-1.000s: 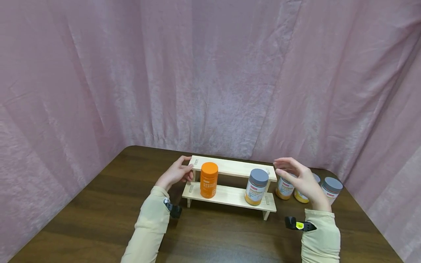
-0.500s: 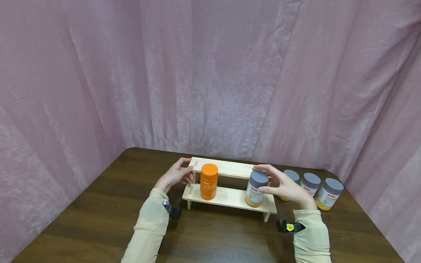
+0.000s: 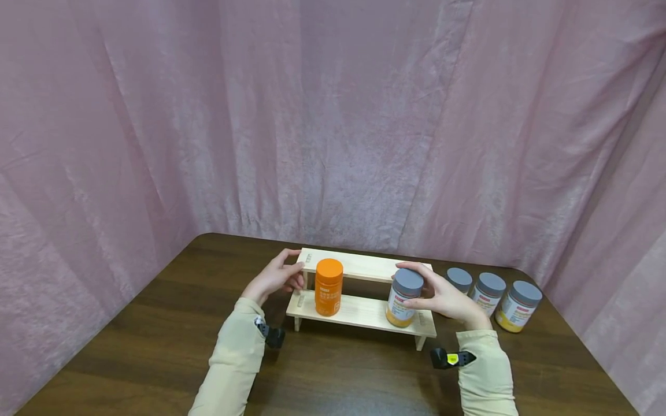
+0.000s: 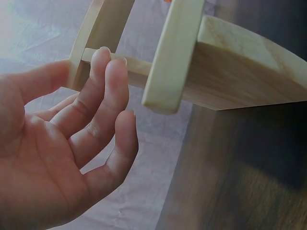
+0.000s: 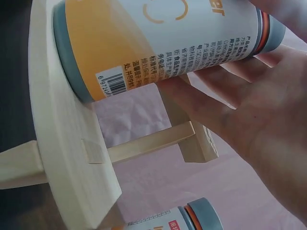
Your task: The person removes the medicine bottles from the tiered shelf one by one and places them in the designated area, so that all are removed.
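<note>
A two-tier wooden rack stands on the table. My left hand holds the left end of its upper board; in the left wrist view the thumb meets the board and the bent fingers lie by the crossbar. At the lower tier's right end stands a grey-lidded jar with a white and yellow label. My right hand grips this jar near its lid, thumb in front and fingers behind. An orange jar stands upright toward the lower tier's left end.
Right of the rack, 3 more grey-lidded jars stand in a row on the table, the outermost jar nearest the table's right edge. A pink curtain hangs behind the dark wooden table.
My right hand has moved left from above the jars beside the rack and closed round the grey-lidded jar on the lower tier. The left hand has stayed at the rack's left end.
</note>
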{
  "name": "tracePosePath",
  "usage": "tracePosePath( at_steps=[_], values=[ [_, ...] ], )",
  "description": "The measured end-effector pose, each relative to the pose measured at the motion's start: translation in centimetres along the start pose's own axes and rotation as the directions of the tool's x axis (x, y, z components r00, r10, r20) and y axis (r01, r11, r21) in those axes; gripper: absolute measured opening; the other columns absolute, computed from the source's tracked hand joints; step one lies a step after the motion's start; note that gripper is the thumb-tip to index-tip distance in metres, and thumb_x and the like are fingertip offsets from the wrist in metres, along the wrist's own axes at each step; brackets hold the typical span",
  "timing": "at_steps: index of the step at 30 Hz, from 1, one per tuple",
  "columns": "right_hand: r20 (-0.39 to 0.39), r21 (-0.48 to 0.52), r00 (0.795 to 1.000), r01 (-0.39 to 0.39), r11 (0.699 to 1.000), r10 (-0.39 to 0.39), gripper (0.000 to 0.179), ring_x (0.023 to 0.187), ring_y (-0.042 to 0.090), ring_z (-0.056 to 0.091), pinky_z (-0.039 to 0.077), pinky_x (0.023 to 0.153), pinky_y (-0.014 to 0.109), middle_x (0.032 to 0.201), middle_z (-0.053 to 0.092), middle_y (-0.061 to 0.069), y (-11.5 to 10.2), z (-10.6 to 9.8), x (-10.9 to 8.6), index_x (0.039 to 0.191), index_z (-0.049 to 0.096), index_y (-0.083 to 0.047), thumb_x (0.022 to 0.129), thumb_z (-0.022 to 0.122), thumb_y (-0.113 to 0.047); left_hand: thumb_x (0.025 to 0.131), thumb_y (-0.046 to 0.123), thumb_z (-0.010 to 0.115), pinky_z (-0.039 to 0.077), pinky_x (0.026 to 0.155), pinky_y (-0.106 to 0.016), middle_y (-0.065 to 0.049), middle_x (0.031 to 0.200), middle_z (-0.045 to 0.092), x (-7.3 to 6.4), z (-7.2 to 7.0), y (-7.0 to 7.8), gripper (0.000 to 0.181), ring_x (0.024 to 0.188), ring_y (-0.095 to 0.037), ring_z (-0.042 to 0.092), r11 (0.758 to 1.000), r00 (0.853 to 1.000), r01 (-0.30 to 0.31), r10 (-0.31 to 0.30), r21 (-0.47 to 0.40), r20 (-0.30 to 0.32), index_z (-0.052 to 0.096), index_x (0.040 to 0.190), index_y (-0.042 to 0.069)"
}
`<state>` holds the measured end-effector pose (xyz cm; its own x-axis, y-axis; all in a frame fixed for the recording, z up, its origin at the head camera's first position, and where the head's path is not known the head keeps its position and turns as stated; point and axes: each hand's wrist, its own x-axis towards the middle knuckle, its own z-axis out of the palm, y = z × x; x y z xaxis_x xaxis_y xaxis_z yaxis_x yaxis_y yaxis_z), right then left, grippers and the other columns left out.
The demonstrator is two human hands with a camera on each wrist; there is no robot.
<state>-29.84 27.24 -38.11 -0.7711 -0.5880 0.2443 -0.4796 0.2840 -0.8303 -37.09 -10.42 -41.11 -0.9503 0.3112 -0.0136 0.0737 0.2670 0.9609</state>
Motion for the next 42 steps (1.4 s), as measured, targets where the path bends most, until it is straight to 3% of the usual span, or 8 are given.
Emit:
tracePosePath(
  at_steps=[10, 18, 22, 32, 42],
  values=[
    [0.044, 0.025, 0.999, -0.034, 0.999, 0.033, 0.071, 0.114, 0.004, 0.056, 0.049, 0.091, 0.032, 0.128, 0.051, 0.001, 0.5, -0.1, 0.0, 0.144, 0.027, -0.006, 0.087, 0.070, -0.005, 0.103, 0.023, 0.047, 0.044, 0.059, -0.029, 0.004, 0.065, 0.063, -0.1, -0.1, 0.1, 0.050, 0.059, -0.009, 0.061, 1.000, 1.000, -0.009, 0.009, -0.002, 0.015, 0.027, 0.145, 0.008],
    [0.062, 0.018, 0.989, -0.138, 0.990, 0.137, 0.063, 0.116, 0.016, 0.054, 0.049, 0.092, 0.034, 0.130, 0.048, 0.016, 0.9, 0.0, -0.1, 0.141, 0.031, -0.005, 0.090, 0.068, -0.011, 0.103, 0.022, 0.047, 0.046, 0.061, -0.031, 0.004, 0.066, 0.063, -0.2, 0.0, 0.0, 0.049, 0.059, -0.009, 0.061, 1.000, 1.000, -0.007, 0.007, -0.008, 0.016, 0.027, 0.145, 0.008],
    [0.051, 0.003, 0.989, -0.140, 0.990, 0.140, 0.064, 0.116, 0.020, 0.055, 0.049, 0.092, 0.034, 0.130, 0.048, 0.020, 1.0, 0.0, 0.0, 0.140, 0.032, -0.005, 0.089, 0.069, -0.012, 0.103, 0.022, 0.047, 0.046, 0.061, -0.030, 0.003, 0.066, 0.063, -0.2, -0.1, 0.0, 0.049, 0.060, -0.009, 0.061, 1.000, 1.000, -0.003, 0.003, -0.008, 0.016, 0.027, 0.145, 0.008],
    [0.021, -0.067, 0.991, -0.132, 0.989, 0.134, 0.063, 0.110, 0.006, 0.057, 0.050, 0.090, 0.026, 0.125, 0.052, 0.013, -0.1, -0.9, -0.8, 0.138, 0.037, -0.008, 0.086, 0.072, -0.012, 0.103, 0.023, 0.047, 0.046, 0.061, -0.028, 0.003, 0.067, 0.063, -0.2, -0.1, 0.1, 0.048, 0.061, -0.009, 0.060, 1.000, 1.000, -0.004, 0.004, 0.000, 0.009, 0.027, 0.144, 0.008],
    [-0.071, -0.075, 0.991, -0.122, 0.990, 0.117, 0.058, 0.102, 0.008, 0.062, 0.053, 0.082, 0.030, 0.116, 0.058, 0.003, -0.8, -2.8, -3.3, 0.136, 0.039, -0.007, 0.087, 0.070, -0.007, 0.103, 0.023, 0.046, 0.046, 0.061, -0.029, 0.003, 0.067, 0.063, -0.1, 0.0, 0.1, 0.049, 0.060, -0.009, 0.060, 1.000, 1.000, -0.006, 0.006, -0.003, 0.014, 0.027, 0.145, 0.008]
  ],
)
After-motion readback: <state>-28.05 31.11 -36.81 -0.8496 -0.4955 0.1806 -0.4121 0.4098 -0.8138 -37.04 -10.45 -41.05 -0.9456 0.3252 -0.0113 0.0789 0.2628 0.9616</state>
